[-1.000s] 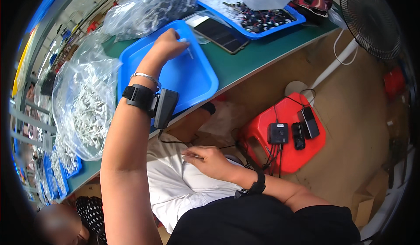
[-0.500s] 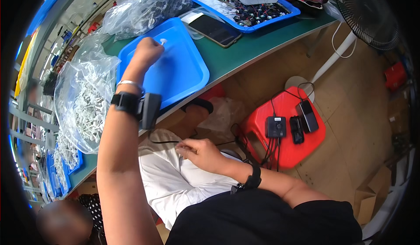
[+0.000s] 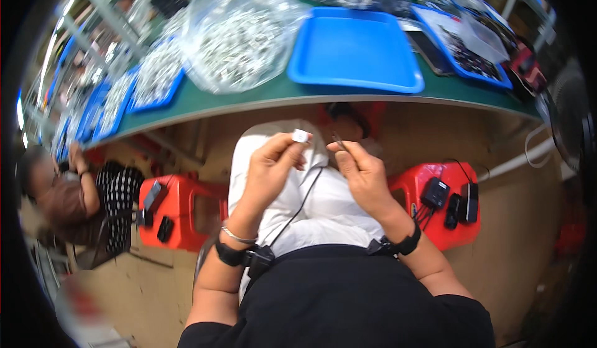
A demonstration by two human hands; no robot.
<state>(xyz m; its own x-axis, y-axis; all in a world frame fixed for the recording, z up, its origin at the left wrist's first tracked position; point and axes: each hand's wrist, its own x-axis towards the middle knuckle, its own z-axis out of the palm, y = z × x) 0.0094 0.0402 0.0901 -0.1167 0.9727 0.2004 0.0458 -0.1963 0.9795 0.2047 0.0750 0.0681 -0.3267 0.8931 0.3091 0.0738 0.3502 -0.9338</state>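
Observation:
Above my lap, my left hand pinches a small white plastic piece with a flat face between thumb and fingers. Level with it on the right, my right hand is closed on a thin dark pair of tweezers, its tips pointing up and left. A small gap separates the tweezers from the white piece. On the green table ahead lies a blue tray with nothing visible in it. Left of the tray is a clear plastic bag full of small white parts.
At the table's right stand a dark phone and a blue tray of small dark parts. More trays of white parts line the left. Red stools carry black devices. Another person sits at far left; a fan stands right.
My left hand has come back from over the blue tray to above my lap with the white piece. My right hand has risen from the lap. The view has swung left.

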